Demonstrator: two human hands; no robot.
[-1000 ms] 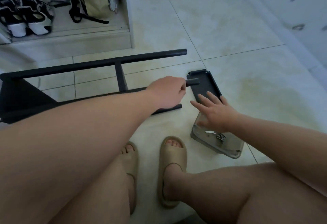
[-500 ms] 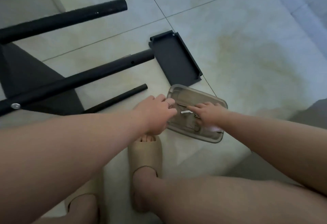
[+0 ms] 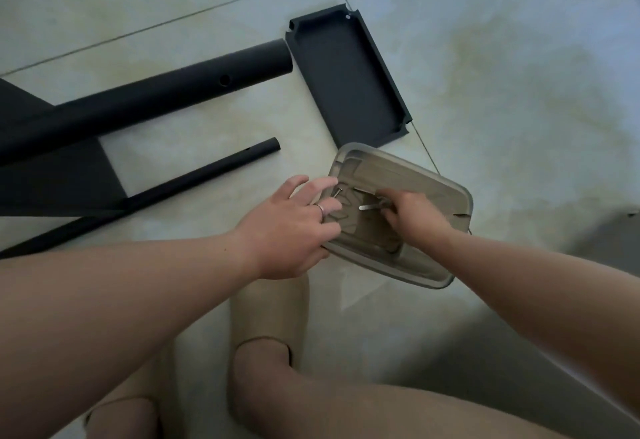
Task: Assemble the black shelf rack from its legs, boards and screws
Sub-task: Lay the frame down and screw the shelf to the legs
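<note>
Matt black legs [image 3: 145, 99]; clear plastic tray [image 3: 446, 196]; glossy tiles [image 3: 502, 92].

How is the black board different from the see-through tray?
The black board is dark and solid; the clear tray is see-through. The black board has notched, square corners; the clear tray's are rounded. No hand touches the black board; the left hand rests on the clear tray and the right hand pinches metal bits inside it. Both are rimmed rectangles on the floor.
</note>
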